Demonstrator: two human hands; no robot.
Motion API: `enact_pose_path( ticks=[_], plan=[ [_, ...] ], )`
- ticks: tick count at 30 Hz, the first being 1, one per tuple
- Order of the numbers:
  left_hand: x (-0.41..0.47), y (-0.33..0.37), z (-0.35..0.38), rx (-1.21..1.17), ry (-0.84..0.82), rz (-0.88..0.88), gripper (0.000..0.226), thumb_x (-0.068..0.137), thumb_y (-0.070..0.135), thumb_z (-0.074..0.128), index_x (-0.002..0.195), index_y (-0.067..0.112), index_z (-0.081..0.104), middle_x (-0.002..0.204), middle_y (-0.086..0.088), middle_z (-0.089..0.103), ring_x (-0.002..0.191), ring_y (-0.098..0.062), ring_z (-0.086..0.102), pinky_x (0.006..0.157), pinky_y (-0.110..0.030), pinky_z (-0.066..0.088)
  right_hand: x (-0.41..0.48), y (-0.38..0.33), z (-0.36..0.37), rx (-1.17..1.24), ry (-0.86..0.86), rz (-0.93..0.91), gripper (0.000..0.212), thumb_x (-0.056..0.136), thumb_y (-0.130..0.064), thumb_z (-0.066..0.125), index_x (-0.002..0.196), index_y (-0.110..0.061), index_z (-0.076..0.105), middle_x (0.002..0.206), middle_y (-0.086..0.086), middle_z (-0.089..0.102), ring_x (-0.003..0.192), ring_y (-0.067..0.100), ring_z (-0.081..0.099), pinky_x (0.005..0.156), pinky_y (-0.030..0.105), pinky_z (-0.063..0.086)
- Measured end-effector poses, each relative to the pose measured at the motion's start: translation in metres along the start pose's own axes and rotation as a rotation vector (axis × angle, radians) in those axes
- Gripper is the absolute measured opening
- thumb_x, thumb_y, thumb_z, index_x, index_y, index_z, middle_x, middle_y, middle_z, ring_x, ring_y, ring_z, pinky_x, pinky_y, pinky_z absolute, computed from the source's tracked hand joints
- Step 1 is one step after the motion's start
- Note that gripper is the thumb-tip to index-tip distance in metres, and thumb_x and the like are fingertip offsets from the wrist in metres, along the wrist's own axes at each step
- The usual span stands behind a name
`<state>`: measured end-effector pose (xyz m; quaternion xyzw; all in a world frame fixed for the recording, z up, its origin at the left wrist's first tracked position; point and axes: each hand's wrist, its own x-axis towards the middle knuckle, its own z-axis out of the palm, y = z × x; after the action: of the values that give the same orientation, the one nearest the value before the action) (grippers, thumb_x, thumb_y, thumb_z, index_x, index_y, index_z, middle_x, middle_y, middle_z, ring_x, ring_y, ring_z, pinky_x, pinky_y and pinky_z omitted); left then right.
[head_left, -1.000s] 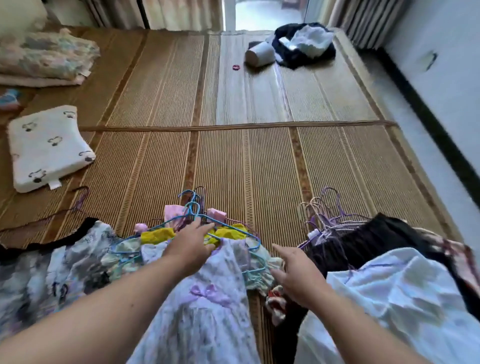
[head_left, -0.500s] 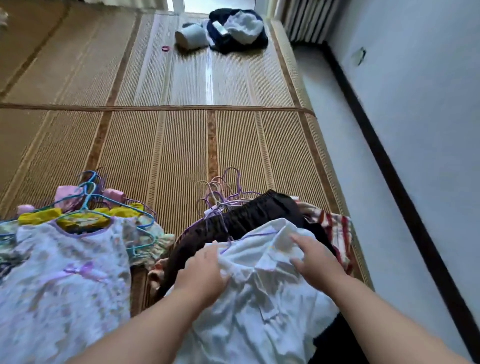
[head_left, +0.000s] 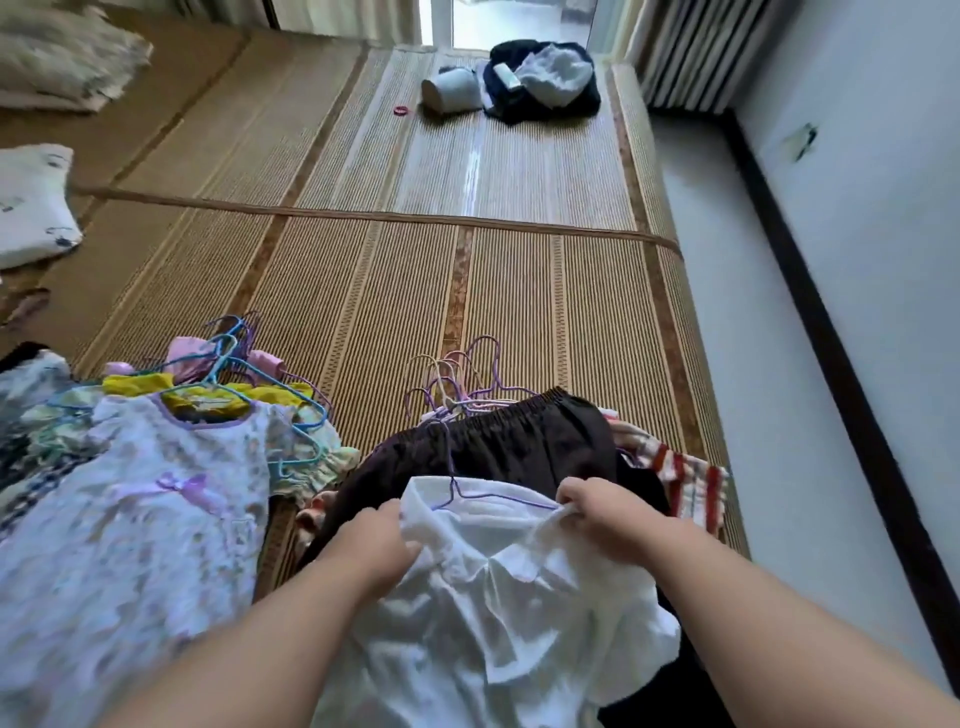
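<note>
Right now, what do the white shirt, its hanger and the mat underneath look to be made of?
The white shirt: thin woven fabric, likely cotton or a blend, matte; it crumples into soft folds. The purple hanger: thin wire, probably plastic-coated, judging by its slim smooth rod. The mat: woven straw or bamboo, slight sheen; fine ribs show.

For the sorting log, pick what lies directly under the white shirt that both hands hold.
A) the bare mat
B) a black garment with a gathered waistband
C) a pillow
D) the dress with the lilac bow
B: the white shirt, pinched at its top edge by the left hand and the right hand, lies over the black garment, whose gathered waistband shows just beyond it.
</note>
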<state>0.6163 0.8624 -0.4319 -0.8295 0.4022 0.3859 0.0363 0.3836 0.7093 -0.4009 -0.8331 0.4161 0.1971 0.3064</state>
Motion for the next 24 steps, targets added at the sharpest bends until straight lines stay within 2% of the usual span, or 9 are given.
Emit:
enact_pose_path(
  ticks=[2, 4, 6, 9, 12, 14, 17, 21, 24],
  plan=[
    [-0.017, 0.003, -0.008, -0.023, 0.022, -0.007, 0.072, 0.086, 0.037, 0.054, 0.146, 0.014, 0.023, 0.14, -0.013, 0.044, 0.126, -0.031, 0.046, 0.103, -0.037, 0.039, -0.023, -0.01, -0.01, 0.087, 0.084, -0.027, 0.015, 0.087, -0.014, 0.051, 0.086, -0.029, 0.048, 0.079, -0.002, 0.049, 0.077, 0.02, 0.052, 0.058, 0.027, 0.032],
    [-0.041, 0.003, -0.025, -0.06, 0.056, -0.007, 0.082, 0.086, 0.032, 0.052, 0.151, 0.017, 0.005, 0.148, -0.012, 0.035, 0.132, -0.03, 0.039, 0.107, -0.039, 0.034, -0.047, -0.027, -0.028, 0.121, 0.147, -0.07, 0.019, 0.086, -0.014, 0.054, 0.081, -0.031, 0.048, 0.072, -0.006, 0.052, 0.069, 0.016, 0.051, 0.056, 0.029, 0.038],
    [-0.068, -0.004, -0.051, -0.096, 0.076, 0.015, 0.073, 0.085, 0.026, 0.051, 0.149, 0.017, 0.016, 0.144, -0.012, 0.043, 0.129, -0.029, 0.043, 0.104, -0.038, 0.037, -0.071, -0.053, -0.051, 0.107, 0.191, -0.152, 0.019, 0.085, -0.021, 0.06, 0.076, -0.035, 0.05, 0.068, -0.007, 0.056, 0.066, 0.01, 0.054, 0.058, 0.027, 0.042],
    [-0.107, -0.029, -0.089, -0.159, 0.103, 0.056, 0.038, 0.084, 0.019, 0.048, 0.121, 0.024, 0.052, 0.126, -0.008, 0.058, 0.115, -0.026, 0.053, 0.093, -0.033, 0.044, -0.101, -0.101, -0.084, 0.057, 0.201, -0.278, 0.026, 0.083, -0.029, 0.064, 0.069, -0.044, 0.049, 0.063, -0.012, 0.057, 0.062, -0.006, 0.053, 0.054, 0.013, 0.04],
    [-0.149, -0.062, -0.116, -0.3, 0.122, 0.127, 0.024, 0.092, 0.013, 0.044, 0.107, 0.02, 0.061, 0.099, 0.001, 0.064, 0.1, -0.019, 0.055, 0.08, -0.019, 0.045, -0.12, -0.158, -0.105, 0.078, 0.12, -0.341, 0.023, 0.082, -0.028, 0.065, 0.074, -0.046, 0.054, 0.066, -0.015, 0.059, 0.059, -0.01, 0.053, 0.051, 0.008, 0.04],
    [-0.182, -0.083, -0.134, -0.356, 0.168, 0.169, 0.022, 0.096, 0.011, 0.044, 0.094, 0.025, 0.061, 0.087, 0.008, 0.059, 0.093, -0.016, 0.053, 0.068, -0.01, 0.039, -0.129, -0.201, -0.111, 0.113, 0.036, -0.395, 0.024, 0.082, -0.021, 0.063, 0.079, -0.044, 0.059, 0.073, -0.018, 0.063, 0.063, -0.004, 0.057, 0.056, 0.011, 0.044],
    [-0.233, -0.121, -0.158, -0.383, 0.328, 0.138, 0.009, 0.094, 0.023, 0.052, 0.087, 0.028, 0.055, 0.097, 0.001, 0.061, 0.094, -0.017, 0.055, 0.078, -0.026, 0.041, -0.134, -0.261, -0.114, 0.159, -0.014, -0.475, 0.029, 0.081, -0.011, 0.061, 0.082, -0.04, 0.063, 0.083, -0.007, 0.069, 0.073, 0.013, 0.064, 0.067, 0.03, 0.053],
    [-0.298, -0.197, -0.192, -0.482, 0.564, 0.018, 0.005, 0.093, 0.021, 0.055, 0.094, 0.024, 0.058, 0.104, -0.001, 0.065, 0.097, -0.018, 0.058, 0.083, -0.031, 0.044, -0.133, -0.345, -0.116, 0.23, 0.043, -0.599, 0.033, 0.08, -0.009, 0.062, 0.075, -0.041, 0.063, 0.067, -0.012, 0.061, 0.055, -0.005, 0.051, 0.056, 0.018, 0.045],
    [-0.34, -0.255, -0.218, -0.456, 0.729, -0.116, 0.013, 0.093, 0.019, 0.055, 0.086, 0.028, 0.051, 0.101, -0.004, 0.065, 0.093, -0.02, 0.058, 0.071, -0.027, 0.037, -0.134, -0.413, -0.111, 0.284, 0.07, -0.708, 0.033, 0.081, -0.009, 0.064, 0.076, -0.041, 0.063, 0.069, -0.014, 0.061, 0.056, -0.008, 0.051, 0.055, 0.009, 0.042]
  ],
)
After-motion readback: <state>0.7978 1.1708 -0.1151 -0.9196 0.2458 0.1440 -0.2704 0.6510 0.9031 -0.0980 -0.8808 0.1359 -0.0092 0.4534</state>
